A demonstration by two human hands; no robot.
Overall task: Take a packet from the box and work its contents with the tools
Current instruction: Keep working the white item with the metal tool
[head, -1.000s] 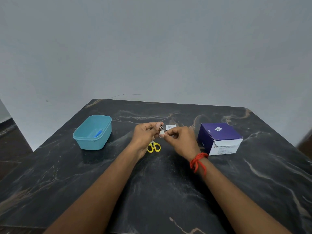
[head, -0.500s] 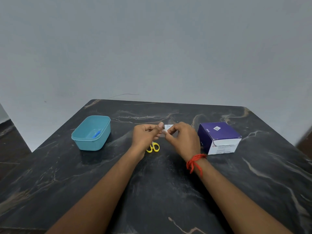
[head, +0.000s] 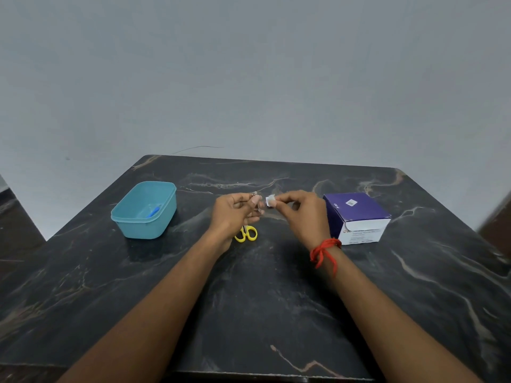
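Note:
Both hands are raised just above the middle of the black marble table (head: 262, 305). My right hand (head: 302, 214) pinches a small white packet (head: 270, 200) between thumb and forefinger. My left hand (head: 235, 214) is curled right beside it, its thumb and fingertips closed on the packet's left end, which is dark and hard to make out. The purple and white box (head: 356, 215) stands to the right of my right hand. Yellow-handled scissors (head: 246, 234) lie on the table under my left hand, their blades hidden by it.
A teal plastic tub (head: 124, 217) stands at the left with a small blue item (head: 153, 211) inside. A red thread (head: 323, 251) is tied round my right wrist. A grey wall rises behind the table's far edge.
Both hands have risen slightly and drawn a little apart, with the white packet now showing between the fingertips. The scissors, tub and box have not moved.

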